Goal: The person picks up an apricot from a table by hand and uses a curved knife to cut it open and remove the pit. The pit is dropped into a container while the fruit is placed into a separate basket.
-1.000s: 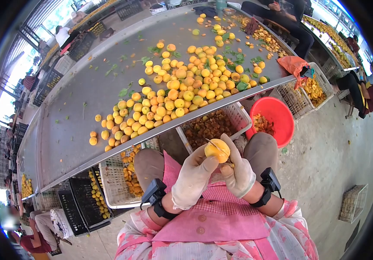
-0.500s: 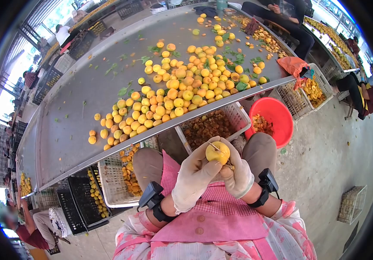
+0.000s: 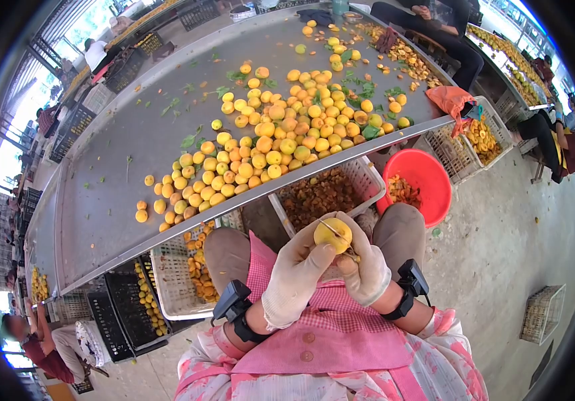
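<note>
A yellow apricot (image 3: 331, 235) is held up in front of my lap. My left hand (image 3: 299, 267), in a whitish glove, is closed around its left side with the thumb pressed on the front. My right hand (image 3: 365, 269), gloved too, is closed at the fruit's lower right. A thin blade, seemingly that of a small knife (image 3: 338, 233), lies across the apricot's face and runs toward the right fingers; its handle is hidden in the hand. Beyond both hands, many apricots (image 3: 259, 160) are piled on the metal table (image 3: 110, 207).
Below the table edge stand a white crate of brown scraps (image 3: 321, 194), a red bucket (image 3: 428, 180) with apricot pieces, and a white crate of halves (image 3: 167, 281). A black crate (image 3: 124, 304) is farther left. Other people sit at tables around.
The apricot has tilted slightly in my hands, and the blade's line has shifted lower across its face. Both hands stay in nearly the same place.
</note>
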`<state>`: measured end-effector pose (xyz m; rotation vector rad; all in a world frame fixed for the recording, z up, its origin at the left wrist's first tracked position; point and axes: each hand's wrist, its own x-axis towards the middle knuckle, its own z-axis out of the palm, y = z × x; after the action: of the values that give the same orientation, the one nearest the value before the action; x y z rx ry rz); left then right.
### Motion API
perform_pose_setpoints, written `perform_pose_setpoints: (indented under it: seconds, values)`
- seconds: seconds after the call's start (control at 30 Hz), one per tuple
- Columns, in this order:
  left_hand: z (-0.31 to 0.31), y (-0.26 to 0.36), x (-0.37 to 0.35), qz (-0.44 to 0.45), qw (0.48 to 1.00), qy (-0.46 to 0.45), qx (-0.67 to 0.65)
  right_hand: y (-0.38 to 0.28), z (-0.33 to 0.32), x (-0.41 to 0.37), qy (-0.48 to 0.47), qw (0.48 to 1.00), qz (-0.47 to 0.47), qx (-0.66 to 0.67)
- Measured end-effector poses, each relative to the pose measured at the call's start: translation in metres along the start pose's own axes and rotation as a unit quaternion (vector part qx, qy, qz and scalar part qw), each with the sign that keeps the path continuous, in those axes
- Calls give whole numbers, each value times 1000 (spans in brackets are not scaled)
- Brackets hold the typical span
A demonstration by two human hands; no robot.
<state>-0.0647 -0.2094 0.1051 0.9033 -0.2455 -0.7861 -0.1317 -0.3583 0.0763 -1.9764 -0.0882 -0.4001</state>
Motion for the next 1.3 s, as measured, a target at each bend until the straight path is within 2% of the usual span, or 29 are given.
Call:
perform_pose_setpoints:
  seconds: [0.13,0.2,0.23,0.3,0.33,0.37,0.4,0.43,0.47,0.5,0.63,0.67,0.7,0.73,0.8,0.83,0.87,0.9,0.93,1.0,1.03,1.1,1.13,1.17,1.2,1.23,1.3]
  values:
    - [3,11,-1,-6,999,2,43,1,0,-4,3,1000,8,3]
    - [0,8,0,77,959,23,273,-2,-1,-4,-7,1000,15,20]
    - [-1,9,0,76,959,23,273,-4,-4,-4,-7,1000,16,20]
    - [-2,12,2,181,849,22,496,-7,-10,-2,-61,996,61,12]
    - [-1,12,0,181,849,22,496,-6,-9,-2,-60,996,61,12]
    - [2,10,-2,128,919,32,371,-5,-8,-2,-42,999,29,0]
    - [4,7,-4,71,968,41,238,-4,-7,-1,-23,1000,-4,-12]
    - [6,5,-3,72,968,42,238,-3,-6,-1,-23,1000,-5,-11]
    - [8,3,-3,37,994,40,95,-3,-4,-1,-13,1000,-10,-9]
    - [10,1,-3,2,998,38,-51,-3,-3,0,-2,1000,-16,-6]
    - [1,2,-5,-44,998,32,-42,0,-3,-1,3,1000,-20,-20]
    - [0,4,-6,38,983,53,170,0,-6,-1,-29,999,1,-16]
    - [0,6,-7,117,918,69,373,-1,-9,-2,-60,998,23,-12]
    - [0,9,-7,115,918,66,373,-2,-11,-2,-57,998,26,-12]
    - [2,16,-5,162,859,48,483,-3,-16,0,-78,997,18,-14]
    - [3,14,-6,164,859,48,482,-2,-15,0,-79,997,17,-15]
    - [2,11,-7,121,939,39,321,0,-12,0,-64,998,-4,-19]
    - [1,7,-8,73,986,29,149,1,-9,0,-50,998,-24,-21]
    - [1,4,-8,74,986,30,149,1,-8,0,-51,998,-26,-20]
    - [1,0,-8,-5,999,40,-11,0,-5,0,-37,999,-14,-1]
    - [0,1,-8,-3,999,41,-10,1,-5,1,-38,999,-16,0]
    - [-5,5,-10,43,968,46,241,3,-7,0,-52,998,-20,-33]
    - [-6,9,-9,42,968,46,241,2,-10,1,-52,998,-20,-33]
    - [-5,15,-7,136,887,47,439,0,-16,4,-82,996,2,-43]
    - [-4,18,-6,222,758,45,612,-2,-19,4,-112,992,25,-53]
    - [-3,17,-6,222,759,43,611,-1,-18,3,-111,992,27,-54]
    - [-3,17,-4,176,839,41,514,3,-12,3,-82,996,17,-5]
